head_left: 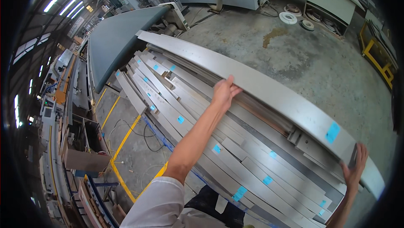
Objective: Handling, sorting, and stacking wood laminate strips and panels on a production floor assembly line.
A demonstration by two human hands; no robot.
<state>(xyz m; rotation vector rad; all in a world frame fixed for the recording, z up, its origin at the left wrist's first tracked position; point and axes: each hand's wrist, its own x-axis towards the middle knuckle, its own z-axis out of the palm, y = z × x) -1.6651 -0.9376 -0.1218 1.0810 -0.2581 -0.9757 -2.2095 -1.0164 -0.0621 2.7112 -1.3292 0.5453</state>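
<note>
A long, pale grey board (pixel 273 97) lies along the far side of a stack, with a blue label near its right end. My left hand (pixel 225 93) is closed on the board's near edge around its middle, thumb on the upper face and fingers curled at the edge. Close to the right end, my right hand (pixel 355 167) grips the same board, fingers over its face and thumb at the near edge. Below and nearer to me, several narrow grey strips (pixel 248 173) lie lengthwise side by side, many with blue labels. The board hides part of the stack beneath it.
A large grey-green machine table (pixel 122 34) stands beyond the stack's left end. Yellow floor lines (pixel 122 144) and loose cables (pixel 145 135) lie at left, near a brown bin (pixel 86 160). White rolls (pixel 288 18) sit on the far floor; a yellow-framed rack (pixel 376 62) stands at right.
</note>
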